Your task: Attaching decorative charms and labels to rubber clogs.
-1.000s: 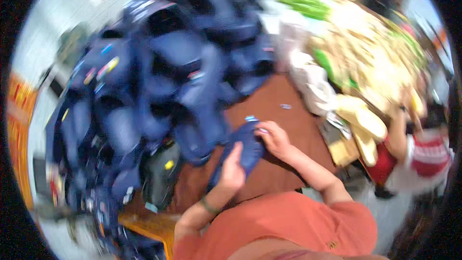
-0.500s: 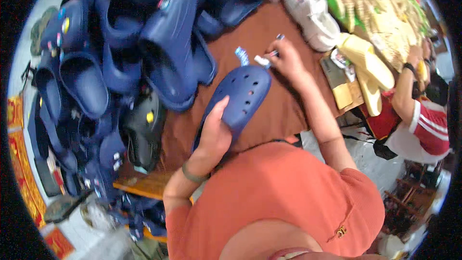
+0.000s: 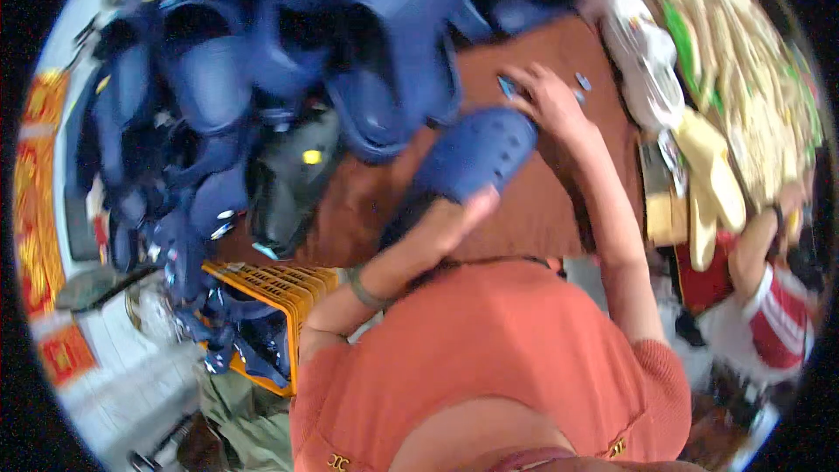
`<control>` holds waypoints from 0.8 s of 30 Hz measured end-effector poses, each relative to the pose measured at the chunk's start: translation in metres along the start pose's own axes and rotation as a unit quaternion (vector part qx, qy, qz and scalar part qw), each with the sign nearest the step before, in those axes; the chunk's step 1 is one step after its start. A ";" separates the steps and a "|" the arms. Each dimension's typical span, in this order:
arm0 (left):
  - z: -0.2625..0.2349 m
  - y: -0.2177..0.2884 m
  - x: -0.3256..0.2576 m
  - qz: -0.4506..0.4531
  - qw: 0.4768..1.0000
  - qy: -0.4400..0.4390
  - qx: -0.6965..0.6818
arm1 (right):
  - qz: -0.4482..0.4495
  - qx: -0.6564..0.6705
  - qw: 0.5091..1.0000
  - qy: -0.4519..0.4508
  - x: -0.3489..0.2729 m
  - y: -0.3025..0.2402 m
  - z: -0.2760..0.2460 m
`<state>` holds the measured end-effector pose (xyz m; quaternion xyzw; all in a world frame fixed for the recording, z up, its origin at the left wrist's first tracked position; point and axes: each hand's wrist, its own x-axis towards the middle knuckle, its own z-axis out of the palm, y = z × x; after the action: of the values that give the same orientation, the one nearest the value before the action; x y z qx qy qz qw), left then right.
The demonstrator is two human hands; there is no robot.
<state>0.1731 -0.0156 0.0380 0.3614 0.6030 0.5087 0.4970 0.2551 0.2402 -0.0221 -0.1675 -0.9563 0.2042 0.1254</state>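
Left hand [image 3: 441, 227] grasps the blue clog [image 3: 472, 157] at its heel end, holding it above the brown tabletop [image 3: 542, 210] beside the heap of navy clogs [image 3: 288, 61]. Right hand [image 3: 546, 100] presses fingertips at the clog's toe near small blue charms [image 3: 583, 81]; grip unclear. Best keep the clog steady and level.

The left hand [image 3: 441, 223] is curled in a grip, forearm raised; the right hand [image 3: 546, 100] is stretched forward, fingers spread flat.
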 end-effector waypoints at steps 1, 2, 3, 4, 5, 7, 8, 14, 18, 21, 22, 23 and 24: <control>-0.012 0.002 -0.005 -0.112 0.987 -0.104 0.040 | 0.019 0.000 1.000 0.004 0.000 -0.006 0.003; -0.004 -0.012 -0.006 -0.086 0.993 -0.076 -0.016 | 0.033 0.025 0.999 0.001 0.003 -0.009 0.006; -0.002 -0.012 -0.004 -0.012 0.994 -0.069 0.086 | 0.030 0.039 0.999 0.011 0.000 0.004 0.017; -0.001 -0.036 -0.004 -0.011 0.988 -0.076 0.134 | 0.041 0.049 0.998 -0.014 0.000 -0.001 0.015; -0.002 -0.021 -0.005 -0.064 0.987 -0.124 0.083 | 0.048 0.089 0.995 0.000 -0.003 -0.006 0.010; -0.005 -0.019 -0.002 -0.047 0.975 -0.179 0.120 | 0.076 0.110 0.991 -0.002 -0.012 0.004 0.007; -0.004 -0.018 -0.004 -0.009 0.976 -0.156 0.150 | 0.109 0.170 0.979 0.010 -0.014 -0.001 0.002; 0.008 -0.055 0.012 -0.095 0.955 -0.163 0.231 | 0.133 0.280 0.948 0.074 -0.028 0.000 -0.031; 0.018 -0.034 0.016 -0.017 0.962 -0.174 0.212 | 0.198 0.428 0.870 0.146 -0.040 0.000 -0.038; 0.012 0.031 0.012 -0.082 0.900 -0.253 0.344 | 0.223 0.490 0.823 0.182 -0.050 0.002 -0.052; 0.007 0.053 0.005 -0.129 0.829 -0.306 0.450 | 0.228 0.468 0.830 0.200 -0.047 -0.011 -0.059; -0.004 0.006 -0.010 0.105 0.851 -0.182 0.482 | 0.227 0.480 0.818 0.222 -0.040 -0.033 -0.065; -0.018 0.014 -0.024 0.270 0.840 -0.113 0.456 | 0.225 0.436 0.846 0.211 -0.040 -0.019 -0.062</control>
<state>0.1610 -0.0393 0.0574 0.7511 0.5847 0.2456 0.1832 0.3057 0.2303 0.0344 -0.3451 -0.6556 0.5824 0.3345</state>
